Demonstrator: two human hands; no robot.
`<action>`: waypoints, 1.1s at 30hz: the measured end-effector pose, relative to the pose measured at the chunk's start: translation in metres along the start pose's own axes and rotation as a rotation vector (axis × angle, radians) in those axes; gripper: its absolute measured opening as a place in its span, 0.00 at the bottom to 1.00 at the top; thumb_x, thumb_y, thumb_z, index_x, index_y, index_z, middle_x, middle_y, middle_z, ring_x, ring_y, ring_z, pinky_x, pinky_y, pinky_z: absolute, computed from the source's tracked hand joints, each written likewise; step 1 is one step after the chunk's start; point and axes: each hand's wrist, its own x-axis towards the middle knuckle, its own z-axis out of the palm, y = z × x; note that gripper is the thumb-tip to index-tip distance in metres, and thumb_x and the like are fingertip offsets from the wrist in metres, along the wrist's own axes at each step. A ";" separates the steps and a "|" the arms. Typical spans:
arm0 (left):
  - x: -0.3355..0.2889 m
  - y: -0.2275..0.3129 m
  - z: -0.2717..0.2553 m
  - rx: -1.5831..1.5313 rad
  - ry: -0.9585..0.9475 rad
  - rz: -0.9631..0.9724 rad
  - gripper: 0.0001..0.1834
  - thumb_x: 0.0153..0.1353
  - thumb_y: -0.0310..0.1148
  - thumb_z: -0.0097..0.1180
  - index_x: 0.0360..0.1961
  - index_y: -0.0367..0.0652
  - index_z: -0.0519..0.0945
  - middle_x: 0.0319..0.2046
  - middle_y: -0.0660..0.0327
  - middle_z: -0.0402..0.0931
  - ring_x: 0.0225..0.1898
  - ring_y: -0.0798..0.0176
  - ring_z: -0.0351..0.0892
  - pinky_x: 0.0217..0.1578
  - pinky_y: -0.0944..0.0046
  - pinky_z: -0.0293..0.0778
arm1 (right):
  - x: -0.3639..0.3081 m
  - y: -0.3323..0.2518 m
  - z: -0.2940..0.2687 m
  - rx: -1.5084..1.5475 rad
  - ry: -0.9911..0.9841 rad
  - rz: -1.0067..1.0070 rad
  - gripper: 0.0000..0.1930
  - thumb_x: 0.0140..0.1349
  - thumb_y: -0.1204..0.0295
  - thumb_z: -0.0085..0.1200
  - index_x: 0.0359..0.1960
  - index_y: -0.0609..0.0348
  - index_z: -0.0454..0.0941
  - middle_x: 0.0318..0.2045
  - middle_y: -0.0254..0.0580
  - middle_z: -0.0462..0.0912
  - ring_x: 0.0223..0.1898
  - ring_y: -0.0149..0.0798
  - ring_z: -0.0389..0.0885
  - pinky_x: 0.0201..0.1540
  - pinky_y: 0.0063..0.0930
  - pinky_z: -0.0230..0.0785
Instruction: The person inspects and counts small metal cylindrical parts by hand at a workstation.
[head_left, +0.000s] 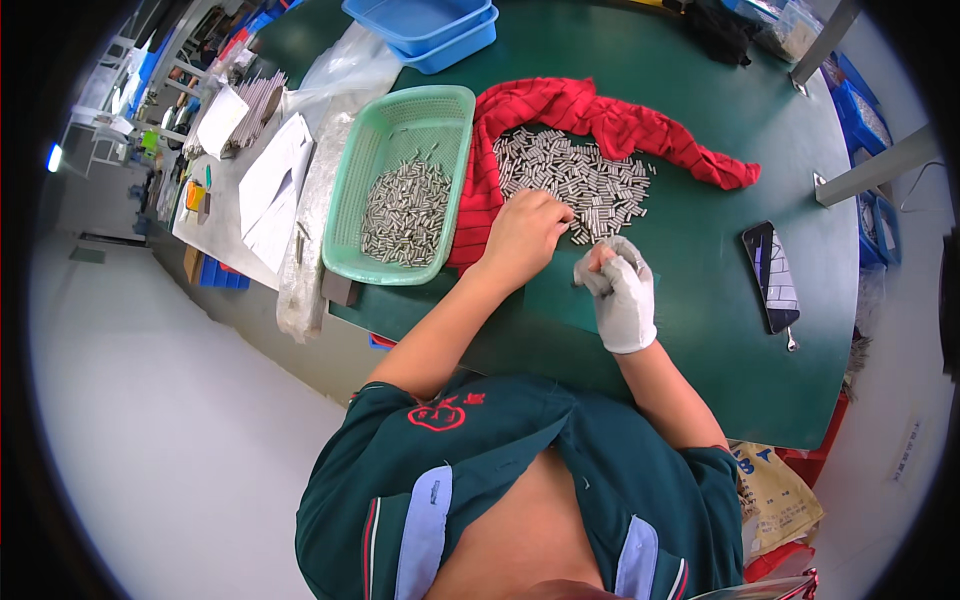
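A pile of short, silvery metal pins [590,180] lies on the green tabletop [700,330] in front of me. At its near left edge is my bare left hand [528,232], fingers bent and brought together; whatever they pinch is too small to make out. Just right of it, my right hand [622,295] wears a white glove with some fingertips bare. Its fingers are curled closed near the pile's front edge, and their contents are hidden. Left of the pile, a light green plastic basket [343,215] contains many similar pins. A red checked cloth [620,118] curves around the pile's back and left side.
Blue plastic trays [440,45] are stacked at the far edge. A phone [770,275] lies at the right, near metal posts [880,165]. White papers [275,195] and clear plastic sheeting [310,230] cover the side table. A dark block [340,288] sits by the basket's near corner.
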 end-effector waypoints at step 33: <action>-0.023 -0.012 -0.021 -1.193 -0.147 -0.410 0.05 0.63 0.28 0.56 0.38 0.40 0.75 0.36 0.68 0.71 0.39 0.75 0.68 0.43 0.72 0.66 | -0.005 0.004 -0.004 -0.119 -0.066 0.032 0.08 0.63 0.68 0.51 0.31 0.59 0.73 0.24 0.29 0.74 0.25 0.21 0.66 0.29 0.16 0.57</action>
